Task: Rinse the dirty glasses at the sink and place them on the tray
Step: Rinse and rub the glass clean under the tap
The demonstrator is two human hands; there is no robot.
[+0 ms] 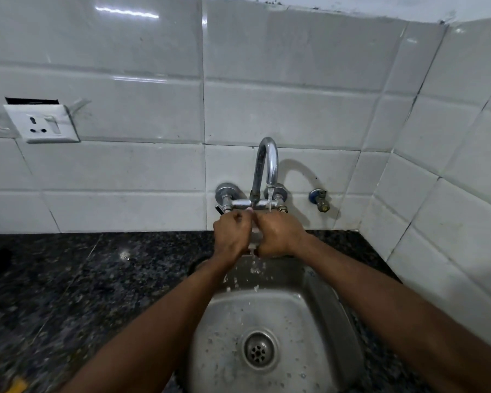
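One sink (318, 307) underlies two hands (233, 234) (279, 235) gripping one glass (255, 236).

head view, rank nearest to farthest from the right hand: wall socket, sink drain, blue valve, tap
From the right hand:
1. tap, just above it on the wall
2. blue valve, on the wall to its right
3. sink drain, below, toward the camera
4. wall socket, far left on the tiles
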